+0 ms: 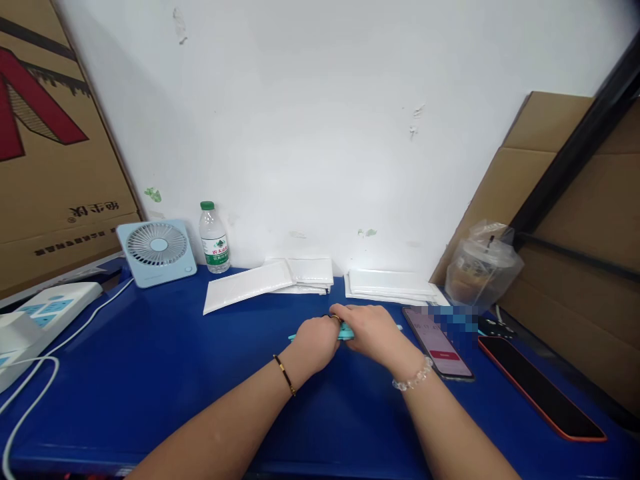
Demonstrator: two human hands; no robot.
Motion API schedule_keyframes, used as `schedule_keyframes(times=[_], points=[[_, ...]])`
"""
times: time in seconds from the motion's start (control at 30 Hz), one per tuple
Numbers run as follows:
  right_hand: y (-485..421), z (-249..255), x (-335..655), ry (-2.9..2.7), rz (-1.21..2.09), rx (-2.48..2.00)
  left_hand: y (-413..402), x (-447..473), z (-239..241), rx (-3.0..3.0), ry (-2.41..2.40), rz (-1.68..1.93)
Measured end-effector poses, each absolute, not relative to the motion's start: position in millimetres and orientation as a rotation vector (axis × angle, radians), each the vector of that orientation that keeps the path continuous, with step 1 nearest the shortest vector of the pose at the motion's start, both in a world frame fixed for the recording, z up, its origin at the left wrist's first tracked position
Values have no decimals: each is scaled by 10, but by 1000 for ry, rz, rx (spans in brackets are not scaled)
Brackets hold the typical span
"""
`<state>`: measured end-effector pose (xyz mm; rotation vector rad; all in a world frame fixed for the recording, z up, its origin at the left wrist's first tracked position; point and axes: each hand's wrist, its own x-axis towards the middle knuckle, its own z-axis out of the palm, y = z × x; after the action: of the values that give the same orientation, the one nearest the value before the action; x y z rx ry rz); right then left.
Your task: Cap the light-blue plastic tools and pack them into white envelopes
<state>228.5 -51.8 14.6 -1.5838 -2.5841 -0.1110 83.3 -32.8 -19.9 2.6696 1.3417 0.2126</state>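
Observation:
Over the middle of the blue table (165,373), my left hand (316,343) and my right hand (371,331) meet with fingers closed around a slim teal object (345,331). Most of it is covered by the hands, so its kind cannot be made out. A thin teal tip sticks out left of my left hand, and a small pale end shows right of my right hand. White flat packets (250,285) lie just beyond the hands on the left, with another stack of white packets (387,283) on the right.
A phone with a lit screen (443,350) and a red-edged phone (543,387) lie to the right, near a bagged drink cup (475,270). On the left stand a blue fan (159,250), a water bottle (214,240) and a power strip (50,313) with white cables.

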Motion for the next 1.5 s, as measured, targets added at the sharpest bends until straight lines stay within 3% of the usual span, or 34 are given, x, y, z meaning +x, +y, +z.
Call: schedule_keyframes(times=[0.33,0.77,1.07,1.17,1.37,1.5], points=[[-262,36,2711,-1434,498,-1273,-244,735,-166,2641,1469,319],[-262,-203,2228,-1521,728,-1092,-259,748,-203,2596,1373,406],[-370,-81,2257,-1638,950,-968,-205,739,-120,1494,771,1208],[-415,-80,2182,-1783,1131,-905,-187,714,-136,1418,745,1129],[-357,-261,2023,-1701,1152,-971,-214,753,-187,1828,981,934],[-329,-341,2022,-1805,1381,-1072,-241,740,-182,1668,879,752]])
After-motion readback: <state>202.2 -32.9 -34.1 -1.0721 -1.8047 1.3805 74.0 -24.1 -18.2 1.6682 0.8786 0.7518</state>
